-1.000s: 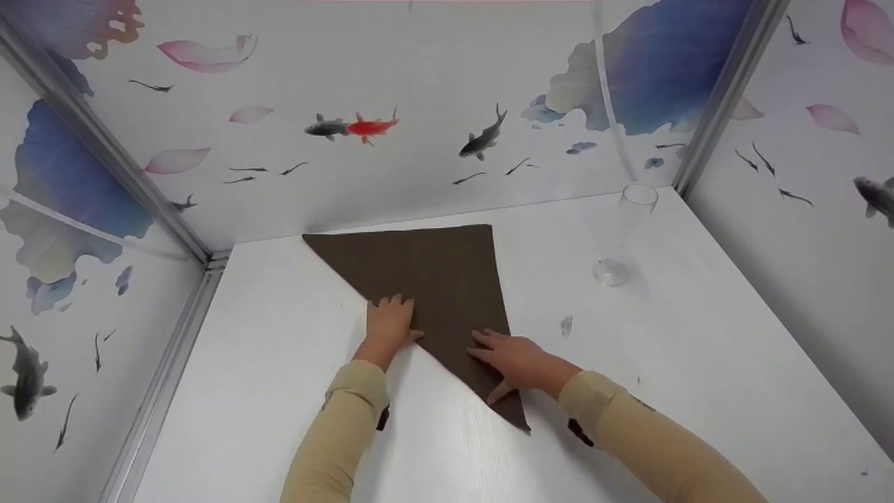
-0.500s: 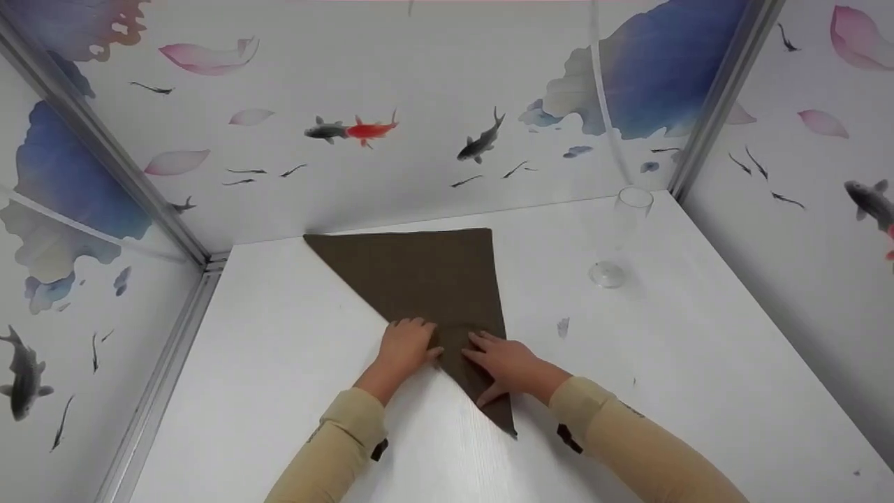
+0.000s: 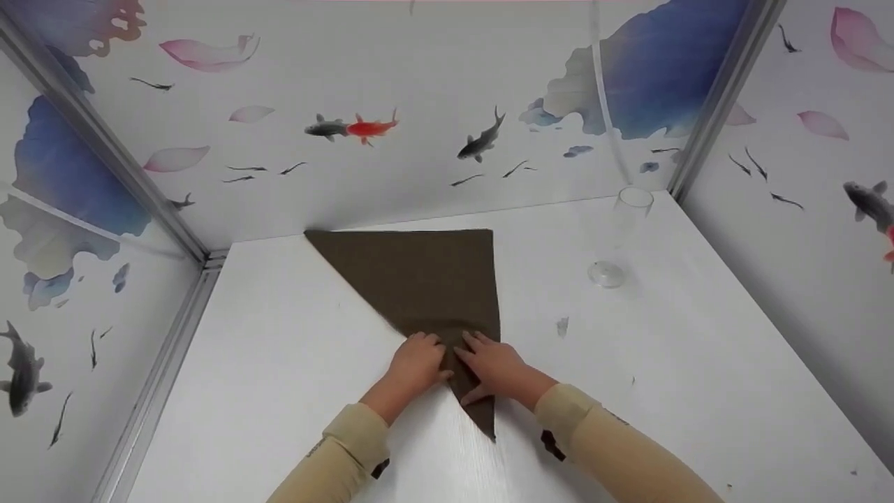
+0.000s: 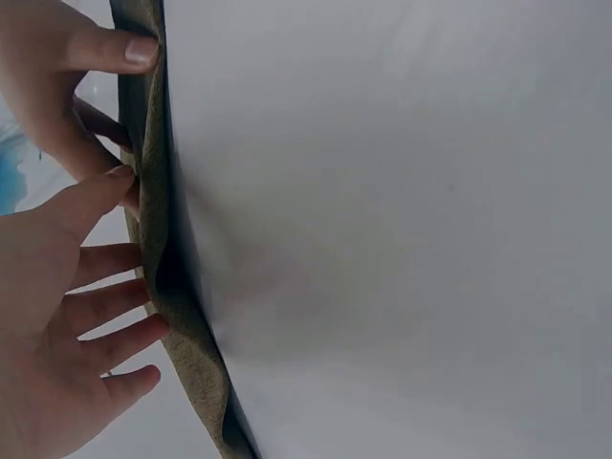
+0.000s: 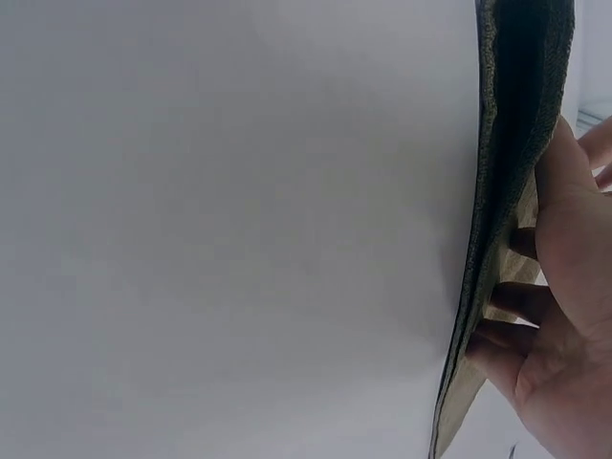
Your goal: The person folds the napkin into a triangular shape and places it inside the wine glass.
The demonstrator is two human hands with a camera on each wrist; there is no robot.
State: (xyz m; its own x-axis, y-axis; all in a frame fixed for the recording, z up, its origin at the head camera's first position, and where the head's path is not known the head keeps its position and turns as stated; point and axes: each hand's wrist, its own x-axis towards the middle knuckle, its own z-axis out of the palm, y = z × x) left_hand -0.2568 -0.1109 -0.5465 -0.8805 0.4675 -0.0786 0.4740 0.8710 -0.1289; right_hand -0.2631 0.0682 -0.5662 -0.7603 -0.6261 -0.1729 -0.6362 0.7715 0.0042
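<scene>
A dark brown cloth (image 3: 426,272), folded into a triangle, lies on the white table with its pointed end towards me. My left hand (image 3: 419,360) touches its slanted left edge, and the fingers look fairly straight in the left wrist view. On the narrow part near the right edge rests my right hand (image 3: 497,365), fingers spread, thumb towards the near tip. Only a small gap separates the two hands. Between them the cloth rises slightly in a wrinkle. The cloth edge (image 5: 488,191) shows parted layers in the right wrist view.
A clear glass (image 3: 605,274) stands at the back right; its round foot and rim are visible, its middle barely. Patterned wall panels with metal posts enclose the back and sides. A small grey mark (image 3: 563,326) is on the table right of the cloth.
My left hand has slid right and towards me along the slanted edge, closer to the right hand. The right hand and the cloth's near tip have shifted left, and the cloth has wrinkled between the hands.
</scene>
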